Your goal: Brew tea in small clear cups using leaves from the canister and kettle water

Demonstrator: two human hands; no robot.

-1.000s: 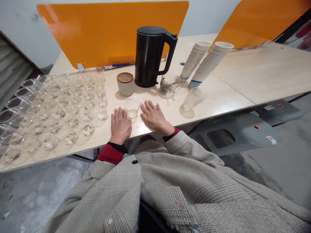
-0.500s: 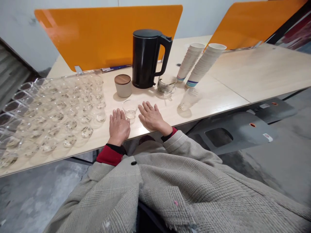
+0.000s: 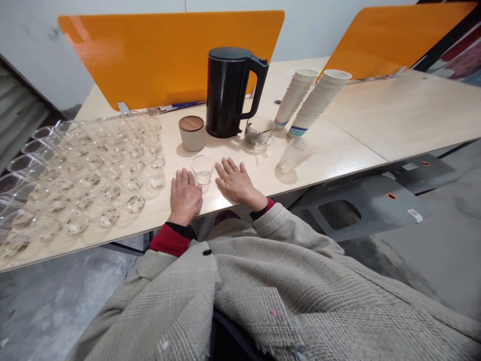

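Flat on the table near its front edge lies my left hand (image 3: pixel 185 197), fingers out and holding nothing. My right hand (image 3: pixel 237 182) also rests palm down, its fingers stretched out. Between the two stands a clear plastic cup (image 3: pixel 203 176); whether a fingertip touches it, I cannot tell. Behind it is a grey canister with a wooden lid (image 3: pixel 192 136). A black electric kettle (image 3: pixel 226 95) stands further back. Beside the kettle sits a ribbed glass cup (image 3: pixel 257 133) with something dark in it.
Rows of clear cups (image 3: pixel 90 181) with dark bits inside cover the table's left side. Two stacks of paper cups (image 3: pixel 315 103) and a leaning-looking stack of clear cups (image 3: pixel 293 156) stand at right. Orange dividers (image 3: pixel 169 57) rise behind. Grey chairs (image 3: pixel 370 205) sit below the front edge.
The view has shifted very slightly. Both hands and the things on the table stay where they were.
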